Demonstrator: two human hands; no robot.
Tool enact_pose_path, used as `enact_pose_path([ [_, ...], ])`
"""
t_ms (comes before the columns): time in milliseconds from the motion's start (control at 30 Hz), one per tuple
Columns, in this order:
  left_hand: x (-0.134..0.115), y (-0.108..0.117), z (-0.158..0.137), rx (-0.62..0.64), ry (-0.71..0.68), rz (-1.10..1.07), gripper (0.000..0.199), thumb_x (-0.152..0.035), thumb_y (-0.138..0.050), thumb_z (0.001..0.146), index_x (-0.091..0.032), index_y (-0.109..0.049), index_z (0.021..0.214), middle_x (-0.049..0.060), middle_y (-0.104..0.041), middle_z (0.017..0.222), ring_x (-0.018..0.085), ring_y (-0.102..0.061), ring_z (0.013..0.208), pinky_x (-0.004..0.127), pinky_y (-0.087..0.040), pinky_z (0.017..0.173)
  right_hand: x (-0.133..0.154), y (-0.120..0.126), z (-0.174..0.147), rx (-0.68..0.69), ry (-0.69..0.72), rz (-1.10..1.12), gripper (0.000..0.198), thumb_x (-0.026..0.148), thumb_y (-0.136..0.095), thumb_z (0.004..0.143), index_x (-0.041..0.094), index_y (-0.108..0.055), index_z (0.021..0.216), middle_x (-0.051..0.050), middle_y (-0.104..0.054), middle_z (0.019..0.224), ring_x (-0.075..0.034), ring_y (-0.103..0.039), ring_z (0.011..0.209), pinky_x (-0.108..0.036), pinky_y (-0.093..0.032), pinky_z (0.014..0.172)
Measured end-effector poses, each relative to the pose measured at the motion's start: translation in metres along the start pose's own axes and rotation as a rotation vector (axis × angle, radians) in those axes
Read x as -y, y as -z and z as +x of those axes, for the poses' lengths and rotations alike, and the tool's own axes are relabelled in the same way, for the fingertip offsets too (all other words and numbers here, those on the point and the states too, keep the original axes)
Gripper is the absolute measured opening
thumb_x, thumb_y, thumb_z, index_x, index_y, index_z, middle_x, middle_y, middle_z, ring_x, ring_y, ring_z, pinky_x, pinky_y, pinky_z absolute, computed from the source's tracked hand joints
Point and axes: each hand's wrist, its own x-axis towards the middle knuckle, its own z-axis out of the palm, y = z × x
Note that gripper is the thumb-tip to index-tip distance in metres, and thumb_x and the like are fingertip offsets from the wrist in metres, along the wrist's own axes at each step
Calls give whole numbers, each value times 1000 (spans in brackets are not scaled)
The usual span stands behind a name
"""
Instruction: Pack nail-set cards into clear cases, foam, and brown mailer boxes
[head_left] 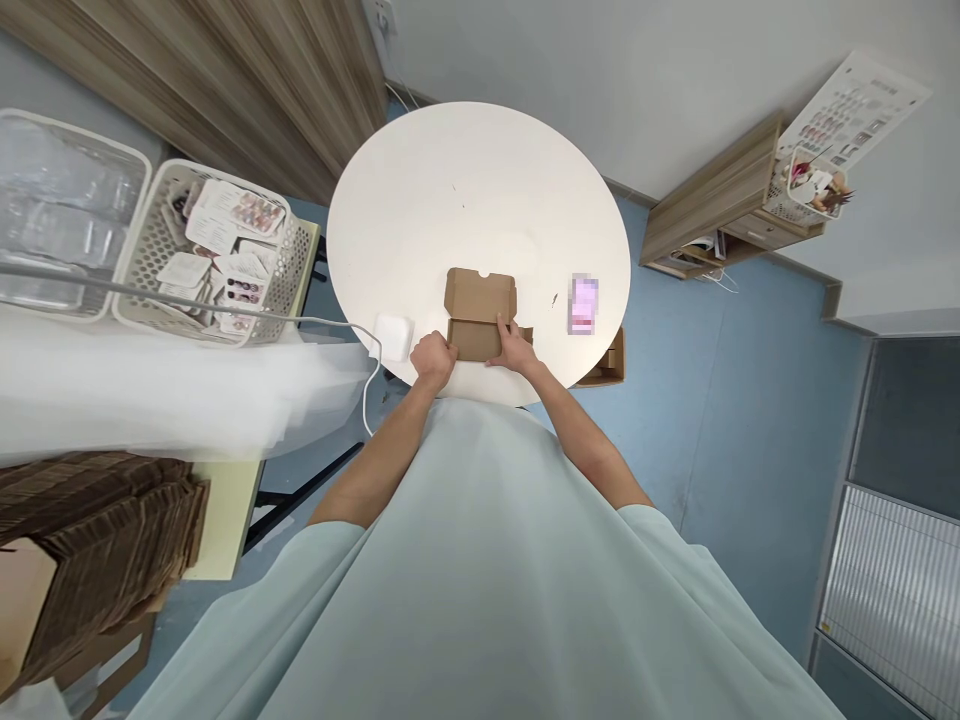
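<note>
"At six o'clock by the white round table [420, 200], where you stand, what are your hands doing?"

"They are both on a small brown box [472, 342], on the table's six o'clock side. Its lid [480, 294] is open, toward twelve."

"How are your fingers?"

"On my left hand [433, 357], at the box's nine o'clock side, they are curled in. I can't tell if they pinch it. My right hand [516, 349] is at three, with the thumb and one finger spread apart on the box. I can't tell if they squeeze."

"What else is close?"

"A white square thing [394, 338] is just beside my left hand, toward eight. At four there's a pink thing [583, 303], too blurry to name."

"And farther?"

"Off the table at nine, a basket [146, 265] holds lots of cards [214, 215]. Out at three is a wooden cabinet [712, 200]."
</note>
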Motion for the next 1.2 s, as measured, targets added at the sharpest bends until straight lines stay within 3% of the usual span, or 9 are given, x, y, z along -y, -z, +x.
enact_pose_path([
  [167, 1, -1, -3, 0, 15, 23, 25, -25, -54, 100, -18, -72, 118, 22, -77, 120, 37, -74, 116, 43, -54, 89, -3, 1, -12, -61, 23, 27, 131, 48, -95, 85, 29, -11, 184, -25, -14, 189, -45, -54, 157, -54, -58, 117],
  [300, 3, -3, -4, -11, 11, 27, 25, -25, -53, 103, -18, -70, 119, 22, -76, 121, 38, -73, 119, 43, -53, 92, -24, 2, -32, -325, 20, 157, 77, 38, -61, 109, 23, -29, 178, -19, -45, 175, -30, -62, 146, -43, -59, 112],
  [400, 3, -4, -4, -22, 2, 36, 27, -24, -50, 103, -16, -70, 120, 22, -75, 124, 38, -73, 119, 43, -53, 92, -43, 0, -41, -421, -142, 197, 49, 38, -52, 113, 16, -55, 157, -18, -66, 151, -27, -70, 129, -41, -58, 108],
  [533, 1, -4, -5, -27, -7, 64, 30, -22, -48, 103, -14, -70, 122, 23, -75, 126, 38, -73, 119, 43, -54, 90, -56, -6, -40, -328, -282, 217, 25, 37, -57, 111, 20, -70, 124, -12, -79, 130, -27, -72, 123, -38, -56, 103],
  [667, 0, -4, -5, -22, -5, 81, 32, -22, -48, 103, -14, -70, 124, 23, -76, 129, 39, -73, 121, 43, -54, 91, -49, -9, -41, -323, -295, 217, 21, 32, -52, 112, 22, -70, 114, -10, -82, 124, -26, -75, 116, -35, -56, 95],
  [867, 0, -8, -5, -19, 0, 61, 30, -23, -49, 104, -14, -69, 125, 23, -76, 128, 39, -73, 121, 43, -53, 93, -22, -7, -48, -323, -218, 198, 21, 31, -50, 113, 22, -69, 117, -11, -83, 117, -28, -78, 113, -36, -57, 95],
  [1100, -1, -12, -8, -19, 4, 47, 31, -23, -48, 103, -14, -69, 124, 24, -75, 123, 40, -73, 118, 46, -53, 92, -3, -5, -39, -276, -165, 227, 30, 51, -65, 110, 22, -71, 114, -12, -82, 120, -29, -77, 115, -34, -58, 91],
  [1200, 0, -13, -10, -14, 14, 31, 30, -24, -50, 102, -16, -69, 123, 23, -75, 121, 39, -73, 117, 45, -53, 92, -5, -4, -31, -279, -167, 180, 23, 43, -62, 112, 21, -71, 114, -12, -82, 116, -29, -76, 112, -35, -57, 88],
])
